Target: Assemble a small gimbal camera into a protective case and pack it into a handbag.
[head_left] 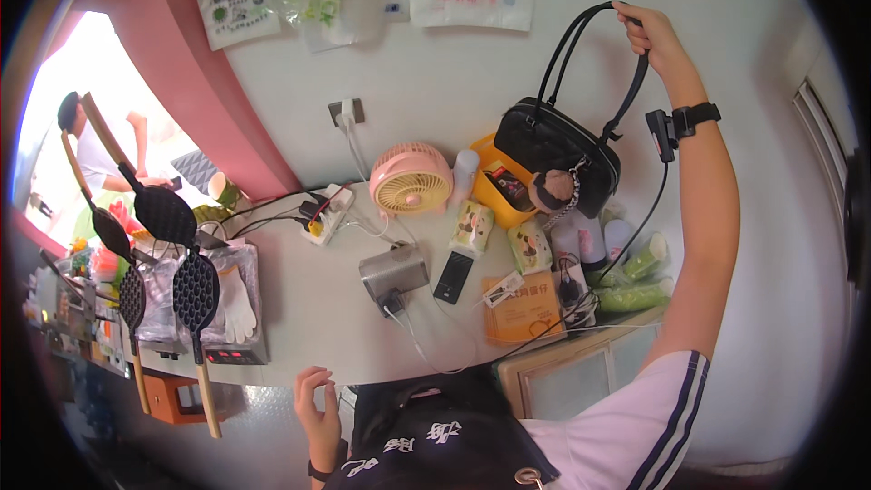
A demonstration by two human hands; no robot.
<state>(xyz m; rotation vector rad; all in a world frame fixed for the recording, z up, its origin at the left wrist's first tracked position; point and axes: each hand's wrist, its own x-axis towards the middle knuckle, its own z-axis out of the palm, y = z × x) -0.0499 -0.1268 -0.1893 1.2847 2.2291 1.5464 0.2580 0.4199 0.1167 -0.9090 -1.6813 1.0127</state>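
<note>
My right hand (650,36) is raised at the upper right, its fingers closed round a handle of a black handbag (562,150). The bag hangs tilted against the white wall, partly covering a yellow bin (506,183). A silver chain (575,189) and a brown and black fluffy charm (553,191) dangle from it. Whether the bag's underside touches anything cannot be made out. Down by the counter's front edge, my left hand (318,413) holds nothing, with its fingers loosely bent and apart.
On the white counter (308,318) stand a pink fan (411,180), a metal box (394,274), a black phone (453,276), tissue packs (474,225) and an orange box (524,310). Waffle irons (195,290) with wooden handles stand left. Beyond the window is another person (104,145).
</note>
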